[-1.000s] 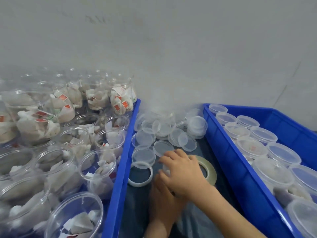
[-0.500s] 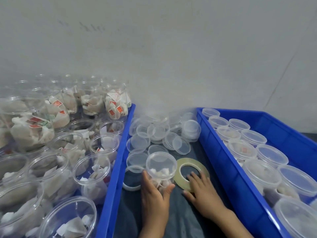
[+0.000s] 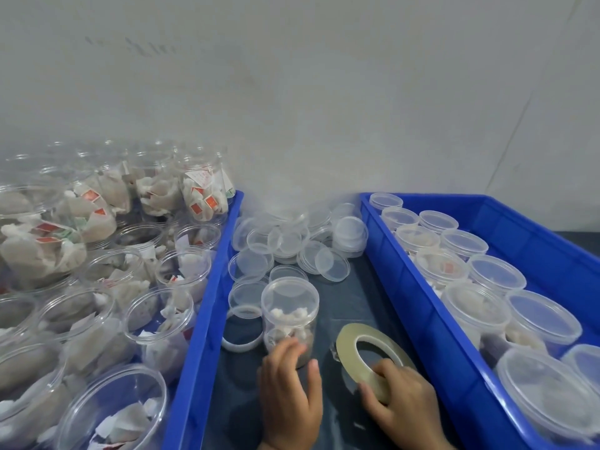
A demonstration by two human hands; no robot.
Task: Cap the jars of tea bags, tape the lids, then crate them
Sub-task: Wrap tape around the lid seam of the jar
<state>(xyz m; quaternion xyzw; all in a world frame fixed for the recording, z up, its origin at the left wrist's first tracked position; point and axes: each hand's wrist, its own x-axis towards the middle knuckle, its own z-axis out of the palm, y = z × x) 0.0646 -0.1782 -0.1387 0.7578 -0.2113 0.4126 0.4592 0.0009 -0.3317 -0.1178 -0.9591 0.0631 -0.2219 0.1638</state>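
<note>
The left hand [image 3: 289, 381] curls around the lower part of a capped jar of tea bags [image 3: 290, 316], which stands upright on the dark mat [image 3: 350, 306] between the two blue crates. The right hand [image 3: 401, 401] pinches the near edge of a roll of clear tape [image 3: 367, 355], with one finger over the ring and the thumb below it; the roll is tilted up on its near side.

The tape lies just to the right of the jar, near it but not touching. The jar's long axis is vertical and the seam under its lid [image 3: 290, 295] is above both hands, so I judge that the right hand must lift the tape up and to the left to reach that seam, while the left hand holds the jar steady.

Loose clear lids [image 3: 324, 267] lie behind the jar. The left crate [image 3: 201, 306] holds open jars, the right crate [image 3: 418, 287] capped ones. Some tea bags have red tags, but the writing is too small to read.
</note>
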